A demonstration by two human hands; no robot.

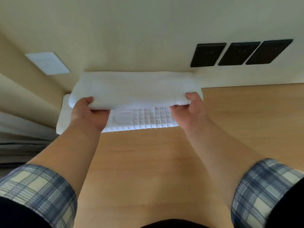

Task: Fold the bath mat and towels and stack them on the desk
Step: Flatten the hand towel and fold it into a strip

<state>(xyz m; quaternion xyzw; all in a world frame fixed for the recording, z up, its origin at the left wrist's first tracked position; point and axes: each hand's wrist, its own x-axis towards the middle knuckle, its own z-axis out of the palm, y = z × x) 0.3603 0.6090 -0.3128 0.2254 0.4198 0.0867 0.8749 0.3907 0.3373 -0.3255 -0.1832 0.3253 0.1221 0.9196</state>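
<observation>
A folded white bath mat (144, 120) with a raised square pattern lies on the wooden desk (148, 162), against the far wall. Over it sits a folded white towel (134, 89). My left hand (91, 112) grips the towel's near left edge, thumb on top and fingers underneath. At the near right corner my right hand (189, 109) grips the towel the same way. The towel's near edge is lifted slightly off the mat; its far part rests by the wall. The towel hides most of the mat's far half.
The cream wall (131, 38) rises right behind the stack. It carries a white switch plate (47, 63) at left and three black socket plates (240, 53) at right. Grey curtains (19, 129) hang past the desk's left edge. Bare desk surface spreads to the right.
</observation>
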